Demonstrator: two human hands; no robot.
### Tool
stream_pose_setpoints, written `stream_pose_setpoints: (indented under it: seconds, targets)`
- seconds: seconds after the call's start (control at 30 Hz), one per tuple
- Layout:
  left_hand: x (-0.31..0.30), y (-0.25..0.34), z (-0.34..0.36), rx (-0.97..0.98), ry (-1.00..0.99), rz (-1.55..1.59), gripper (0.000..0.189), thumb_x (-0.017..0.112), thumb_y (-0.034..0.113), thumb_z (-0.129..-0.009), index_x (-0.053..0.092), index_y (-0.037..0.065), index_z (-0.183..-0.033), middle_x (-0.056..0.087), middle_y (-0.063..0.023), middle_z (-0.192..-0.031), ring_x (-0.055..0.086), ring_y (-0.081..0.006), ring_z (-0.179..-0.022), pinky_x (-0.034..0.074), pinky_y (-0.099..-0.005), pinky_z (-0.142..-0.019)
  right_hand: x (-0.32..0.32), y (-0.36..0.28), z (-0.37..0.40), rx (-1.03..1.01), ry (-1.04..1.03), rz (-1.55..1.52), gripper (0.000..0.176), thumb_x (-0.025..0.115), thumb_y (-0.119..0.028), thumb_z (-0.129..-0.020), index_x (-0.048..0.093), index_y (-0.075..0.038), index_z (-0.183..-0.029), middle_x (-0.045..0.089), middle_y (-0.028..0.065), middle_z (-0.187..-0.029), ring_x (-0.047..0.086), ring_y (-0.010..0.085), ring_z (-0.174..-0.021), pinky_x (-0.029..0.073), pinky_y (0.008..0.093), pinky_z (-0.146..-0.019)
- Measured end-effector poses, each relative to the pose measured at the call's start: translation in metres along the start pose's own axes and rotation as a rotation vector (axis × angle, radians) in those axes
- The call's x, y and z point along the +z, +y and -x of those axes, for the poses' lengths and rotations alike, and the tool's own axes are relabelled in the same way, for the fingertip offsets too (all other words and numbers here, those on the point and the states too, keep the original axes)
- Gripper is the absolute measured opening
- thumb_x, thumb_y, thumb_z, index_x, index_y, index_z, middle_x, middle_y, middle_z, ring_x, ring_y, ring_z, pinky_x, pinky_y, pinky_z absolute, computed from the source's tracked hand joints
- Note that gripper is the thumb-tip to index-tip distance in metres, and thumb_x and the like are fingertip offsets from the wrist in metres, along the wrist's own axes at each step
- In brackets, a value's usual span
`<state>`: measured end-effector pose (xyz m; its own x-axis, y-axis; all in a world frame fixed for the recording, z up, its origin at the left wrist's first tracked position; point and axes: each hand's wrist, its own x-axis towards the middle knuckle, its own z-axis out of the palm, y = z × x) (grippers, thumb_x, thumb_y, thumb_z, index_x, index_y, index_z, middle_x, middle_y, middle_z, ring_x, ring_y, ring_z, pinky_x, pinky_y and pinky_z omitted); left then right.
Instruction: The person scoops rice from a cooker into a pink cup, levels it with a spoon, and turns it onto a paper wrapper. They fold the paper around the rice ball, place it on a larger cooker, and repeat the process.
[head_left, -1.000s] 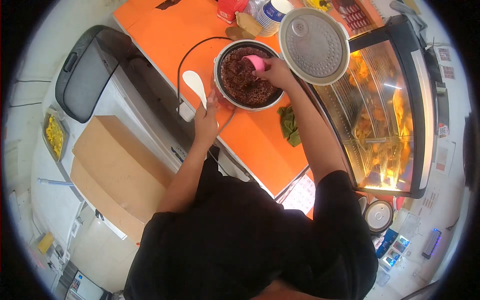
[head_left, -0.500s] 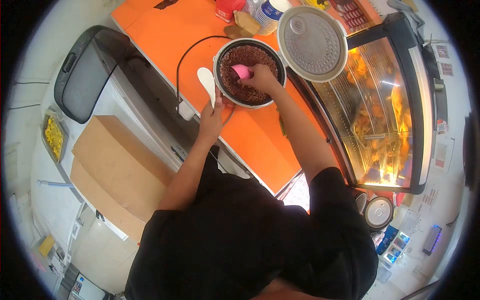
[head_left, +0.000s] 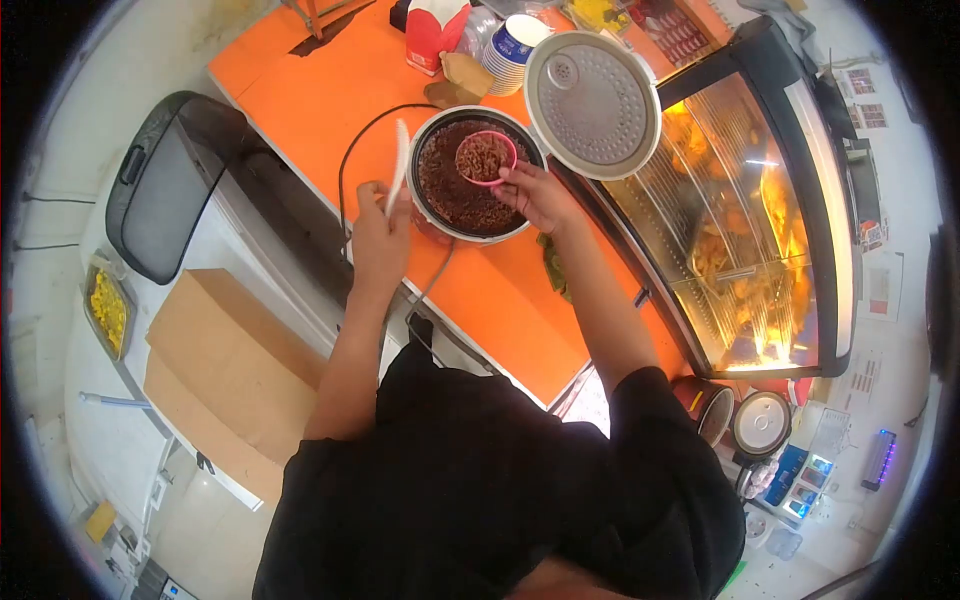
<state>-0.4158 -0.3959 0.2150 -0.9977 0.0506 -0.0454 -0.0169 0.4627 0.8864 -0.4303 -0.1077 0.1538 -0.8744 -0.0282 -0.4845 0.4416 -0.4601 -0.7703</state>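
An open rice cooker (head_left: 421, 205) stands on the orange counter, holding dark reddish-brown cooked rice (head_left: 450, 195). My right hand (head_left: 537, 198) grips the rim of a small pink bowl (head_left: 487, 183) above the pot. Brown rice fills the bowl, its mouth facing up. My left hand (head_left: 383, 225) is to the left of the cooker, its fingers closed round the handle of a white rice paddle (head_left: 400, 165). The paddle points upward, seen nearly edge-on. The cooker's grey lid (head_left: 592, 105) is raised at the upper right.
A heated glass display case (head_left: 740, 230) with fried food borders the counter on the right. Stacked paper cups (head_left: 508, 62) and a red-and-white box (head_left: 436, 35) stand beyond the cooker. A black cord (head_left: 352, 150) crosses the orange counter (head_left: 300, 110). Cardboard (head_left: 230, 360) lies at left.
My right hand has lifted the pink bowl out of the rice and turned it upright, now full. My left hand has rotated the paddle edge-on. The view has shifted slightly.
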Motion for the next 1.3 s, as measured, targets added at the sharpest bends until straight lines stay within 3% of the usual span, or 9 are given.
stream_pose_setpoints:
  seconds: [0.13,0.23,0.57,0.63,0.87,0.97,1.1,1.23,1.3]
  targets:
    - [0.013,0.019,-0.015,0.141,-0.090,0.121,0.034,0.041,0.023,-0.110,0.051,0.006,-0.137,0.069,-0.0166,-0.093,0.068,-0.0352,-0.079,0.051,-0.0467,-0.072,-0.004,0.016,0.013,-0.042,-0.128,-0.184,0.039,0.066,-0.002,-0.096,0.053,-0.005,-0.133,0.067,0.0059,-0.116,0.070,0.0189,-0.099,0.061,0.0329,-0.090]
    - [0.031,0.021,-0.026,0.578,-0.055,-0.005,0.059,0.043,0.013,-0.103,0.034,0.021,-0.161,0.063,-0.0130,-0.119,0.066,-0.0388,-0.091,0.055,-0.0511,-0.081,-0.005,0.022,0.022,-0.105,-0.310,-0.282,0.052,0.066,0.003,-0.094,0.050,-0.011,-0.141,0.067,0.0045,-0.124,0.069,0.0193,-0.104,0.057,0.0326,-0.086]
    - [0.039,0.059,0.003,0.449,-0.408,-0.438,0.062,0.051,0.014,-0.099,0.038,0.023,-0.159,0.064,-0.0158,-0.092,0.067,-0.0362,-0.078,0.056,-0.0481,-0.071,0.034,0.010,0.037,-0.267,-0.390,-0.377,0.054,0.064,-0.017,-0.098,0.044,-0.018,-0.148,0.059,0.0023,-0.137,0.059,0.0196,-0.122,0.051,0.0429,-0.099]
    - [0.040,0.051,-0.004,0.482,-0.438,-0.447,0.059,0.051,0.014,-0.099,0.040,0.020,-0.158,0.067,-0.0163,-0.091,0.068,-0.0364,-0.080,0.055,-0.0495,-0.072,0.037,0.008,0.037,-0.258,-0.478,-0.454,0.045,0.049,-0.035,-0.104,0.044,-0.019,-0.146,0.060,0.0011,-0.133,0.060,0.0190,-0.119,0.051,0.0439,-0.097]
    - [0.029,0.064,-0.028,0.435,-0.722,-0.488,0.050,0.047,0.014,-0.100,0.050,0.004,-0.149,0.074,-0.0197,-0.102,0.070,-0.0386,-0.091,0.054,-0.0538,-0.080,0.035,0.014,0.036,-0.276,-0.390,-0.256,0.044,0.036,-0.048,-0.107,0.052,-0.020,-0.137,0.061,0.0007,-0.128,0.059,0.0170,-0.112,0.052,0.0378,-0.086]
    - [0.026,0.061,-0.036,0.452,-0.777,-0.376,0.052,0.047,0.014,-0.100,0.046,0.002,-0.150,0.072,-0.0242,-0.101,0.069,-0.0414,-0.090,0.053,-0.0537,-0.082,0.052,0.005,0.037,-0.173,-0.166,-0.335,0.058,0.026,-0.060,-0.108,0.055,-0.015,-0.131,0.067,0.0047,-0.111,0.064,0.0199,-0.091,0.053,0.0347,-0.074]
    - [0.024,0.069,-0.032,0.488,-0.777,-0.687,0.053,0.046,0.016,-0.102,0.042,0.003,-0.153,0.070,-0.0282,-0.098,0.068,-0.0445,-0.092,0.052,-0.0533,-0.084,0.027,0.031,0.032,-0.018,-0.170,-0.372,0.058,0.029,-0.058,-0.108,0.055,-0.012,-0.132,0.069,0.0098,-0.110,0.066,0.0214,-0.087,0.053,0.0333,-0.071]
    - [-0.007,0.106,-0.042,0.416,-0.588,-0.486,0.048,0.043,0.024,-0.108,0.042,0.002,-0.151,0.068,-0.0304,-0.098,0.066,-0.0488,-0.094,0.049,-0.0557,-0.082,-0.002,0.047,0.064,-0.080,-0.177,-0.667,0.053,0.036,-0.052,-0.108,0.058,-0.011,-0.133,0.069,0.0113,-0.113,0.067,0.0239,-0.088,0.057,0.0350,-0.070]
    - [0.003,0.134,-0.061,0.624,-0.378,-0.241,0.043,0.042,0.027,-0.109,0.048,0.001,-0.143,0.066,-0.0315,-0.103,0.065,-0.0491,-0.094,0.048,-0.0563,-0.082,-0.019,0.059,0.088,-0.116,-0.243,-0.777,0.053,0.037,-0.051,-0.108,0.058,-0.011,-0.134,0.069,0.0122,-0.114,0.067,0.0249,-0.088,0.058,0.0355,-0.071]
